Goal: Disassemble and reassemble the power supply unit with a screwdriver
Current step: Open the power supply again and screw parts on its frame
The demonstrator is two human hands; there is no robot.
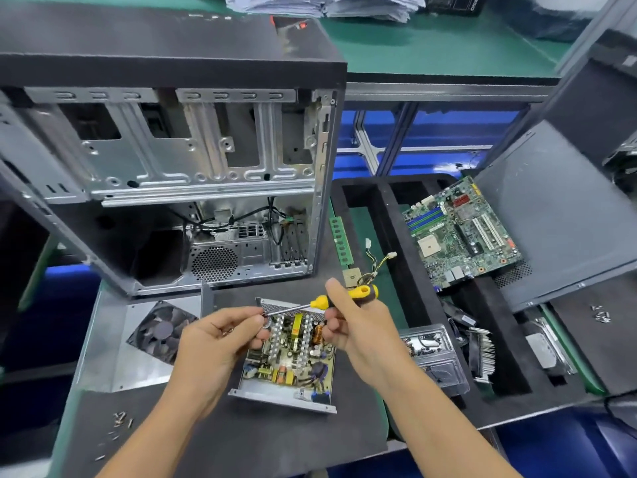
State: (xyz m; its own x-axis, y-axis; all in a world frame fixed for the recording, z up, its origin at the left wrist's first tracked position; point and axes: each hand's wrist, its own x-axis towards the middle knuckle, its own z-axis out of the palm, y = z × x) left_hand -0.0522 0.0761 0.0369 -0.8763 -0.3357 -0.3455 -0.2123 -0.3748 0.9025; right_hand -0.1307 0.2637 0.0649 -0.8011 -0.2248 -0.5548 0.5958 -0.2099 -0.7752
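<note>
The opened power supply unit (pixel 293 360) lies on the dark mat in front of me, its circuit board bare inside the metal tray. Its lid with the black fan (pixel 160 331) lies flat to the left. My right hand (pixel 355 326) grips the yellow-and-black screwdriver (pixel 348 295) by the handle, above the unit. The shaft points left. My left hand (pixel 220 334) pinches the shaft's tip end between thumb and fingers; whether a screw is there I cannot tell.
An empty computer case (pixel 172 174) stands open behind the unit. Loose screws (pixel 119 420) lie at the mat's front left. To the right, a black foam tray (pixel 389 236) holds a motherboard (pixel 462 236), a heatsink (pixel 482 353), a RAM stick (pixel 341 241) and a side panel (pixel 558 215).
</note>
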